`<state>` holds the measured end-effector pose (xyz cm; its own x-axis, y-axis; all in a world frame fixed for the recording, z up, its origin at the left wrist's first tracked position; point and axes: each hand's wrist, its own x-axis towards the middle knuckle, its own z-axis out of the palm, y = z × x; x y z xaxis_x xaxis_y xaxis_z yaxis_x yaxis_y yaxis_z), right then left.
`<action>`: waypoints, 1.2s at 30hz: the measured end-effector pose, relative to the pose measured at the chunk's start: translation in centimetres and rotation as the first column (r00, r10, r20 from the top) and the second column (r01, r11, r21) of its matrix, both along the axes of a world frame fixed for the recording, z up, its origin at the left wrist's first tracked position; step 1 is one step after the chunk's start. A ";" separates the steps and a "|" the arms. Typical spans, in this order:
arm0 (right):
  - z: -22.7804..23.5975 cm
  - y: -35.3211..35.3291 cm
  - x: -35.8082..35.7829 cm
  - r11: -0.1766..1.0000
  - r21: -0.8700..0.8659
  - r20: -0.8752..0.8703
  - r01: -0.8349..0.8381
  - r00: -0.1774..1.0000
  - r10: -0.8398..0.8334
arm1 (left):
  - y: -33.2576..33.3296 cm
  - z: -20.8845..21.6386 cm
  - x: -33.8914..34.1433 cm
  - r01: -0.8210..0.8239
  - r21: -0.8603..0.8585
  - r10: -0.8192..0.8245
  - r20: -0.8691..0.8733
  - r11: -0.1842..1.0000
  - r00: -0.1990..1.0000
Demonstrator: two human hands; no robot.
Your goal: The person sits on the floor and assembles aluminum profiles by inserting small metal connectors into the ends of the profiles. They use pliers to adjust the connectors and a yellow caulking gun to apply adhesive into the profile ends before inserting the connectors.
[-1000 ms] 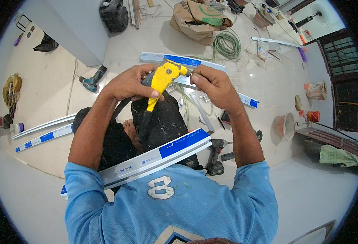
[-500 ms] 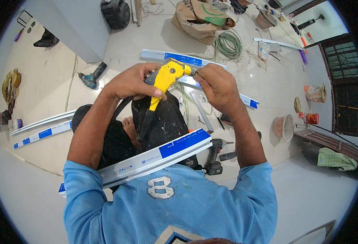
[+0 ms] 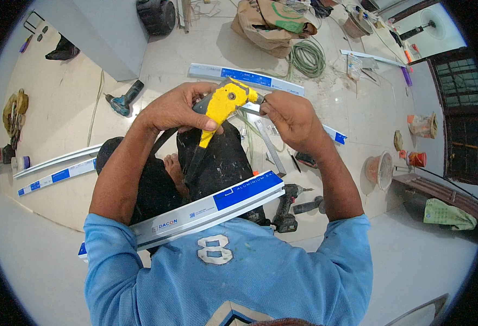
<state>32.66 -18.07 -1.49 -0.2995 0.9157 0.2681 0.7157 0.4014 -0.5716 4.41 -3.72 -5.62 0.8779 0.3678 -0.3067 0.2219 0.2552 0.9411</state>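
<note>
Yellow riveter (image 3: pixel 223 106) sits clenched in the left hand (image 3: pixel 176 108) above the lap; the right hand (image 3: pixel 290 117) pinches at its nose. Fingertips so close risk being nipped if the handles squeeze.

Pale glossy tiled floor (image 3: pixel 59 117) all round; grey wall corner (image 3: pixel 105 32) upper left, dark barred window (image 3: pixel 461 87) far right.
</note>
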 end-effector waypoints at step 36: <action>-45.1 -7.9 -1.6 0.509 -0.432 0.466 0.744 0.668 -0.580 | 0.8 -2.1 -2.5 -0.308 0.109 0.309 0.002 0.945 0.951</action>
